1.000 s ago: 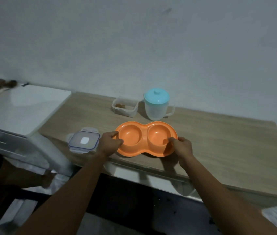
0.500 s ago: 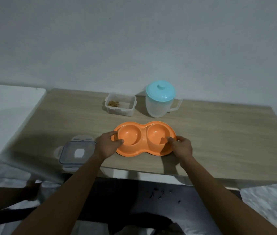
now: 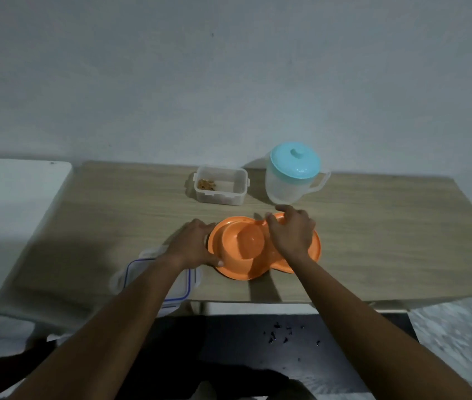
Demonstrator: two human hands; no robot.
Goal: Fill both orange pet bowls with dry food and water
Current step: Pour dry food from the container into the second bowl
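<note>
Bowls, the orange joined pair, lie near the front edge of the bench, and from here the piece looks turned at an angle to that edge. My left hand holds its left rim, fingers bent round the far side and thumb against the near side. My right hand lies over the right bowl, fingers curled onto the far rim and clamped on it; that bowl is mostly hidden under the hand. I see no food or water in the left bowl. Behind the bowls stand an open clear tub with a little kibble in its left end, and just to its right a jug capped in pale blue. A clear lid with a blue seal lies at the front edge, partly under my left forearm.
</note>
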